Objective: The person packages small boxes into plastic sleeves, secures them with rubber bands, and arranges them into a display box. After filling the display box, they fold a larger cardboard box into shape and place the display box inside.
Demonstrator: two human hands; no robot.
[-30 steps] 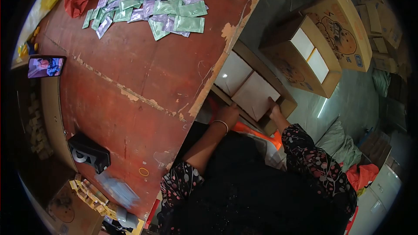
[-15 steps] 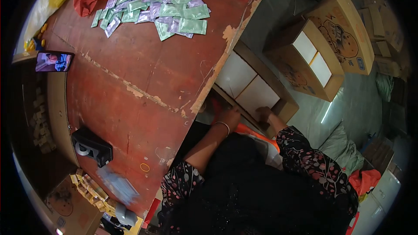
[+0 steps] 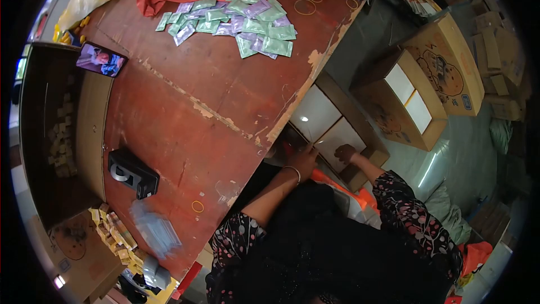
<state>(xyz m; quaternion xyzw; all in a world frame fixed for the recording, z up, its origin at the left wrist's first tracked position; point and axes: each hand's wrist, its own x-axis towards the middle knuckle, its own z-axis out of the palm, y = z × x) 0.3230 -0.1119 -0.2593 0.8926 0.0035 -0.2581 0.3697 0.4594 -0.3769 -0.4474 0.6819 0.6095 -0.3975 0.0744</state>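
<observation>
Two flat white boxes (image 3: 315,117) lie side by side in the open cardboard carton (image 3: 368,156) under my hands. My right hand (image 3: 344,153) now rests on the nearer box (image 3: 337,134), on its glossy top, having come off its edge. My left hand (image 3: 304,160) touches its near corner. I cannot tell whether either hand is gripping.

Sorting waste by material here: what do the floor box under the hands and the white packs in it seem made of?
The box looks like matte brown cardboard: plain tan walls, folded flaps. The white packs look smooth and glossy, one catching a light glint; coated card or plastic wrap, hard to tell.
</observation>
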